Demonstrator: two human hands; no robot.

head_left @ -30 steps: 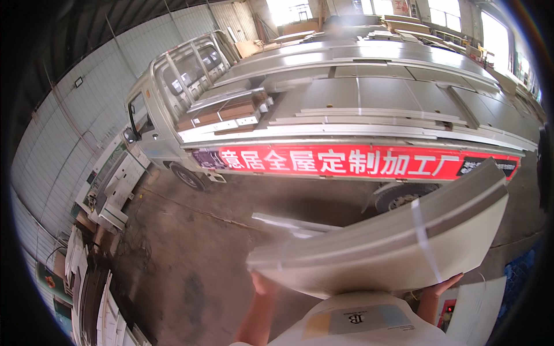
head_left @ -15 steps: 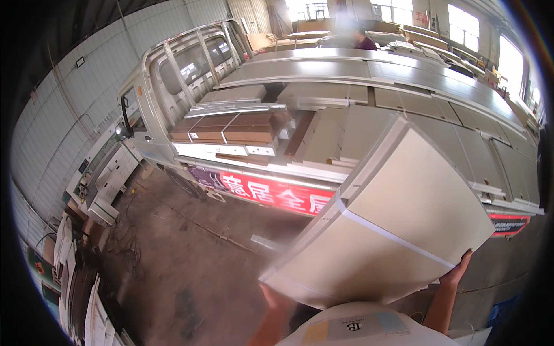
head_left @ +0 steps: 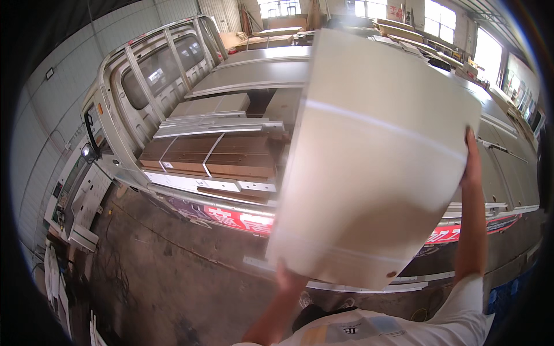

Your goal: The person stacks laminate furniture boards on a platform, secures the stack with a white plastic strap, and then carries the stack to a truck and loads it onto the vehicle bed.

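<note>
A large cream-coloured stack of panels (head_left: 375,150), bound by pale straps, is held up in front of me and tilted. My left hand (head_left: 290,278) grips its lower left corner; my right hand (head_left: 472,155) is wrapped round its right edge. Both hands' fingertips are partly hidden by the stack. Behind it stands the bed of a small flatbed truck (head_left: 151,187), loaded with more flat panels (head_left: 248,79). The stack's upper part overlaps this load in view; I cannot tell whether it touches anything there.
On the truck bed lies a strapped brown bundle of boards (head_left: 213,155), with white strips (head_left: 213,125) beside it. White strips (head_left: 369,286) lie on the floor by my feet. Boards (head_left: 55,277) lean at the far left. Tables with panels fill the back.
Both hands have raised the panel stack from near my body up and forward toward the truck bed. It now stands more upright and hides more of the load.
</note>
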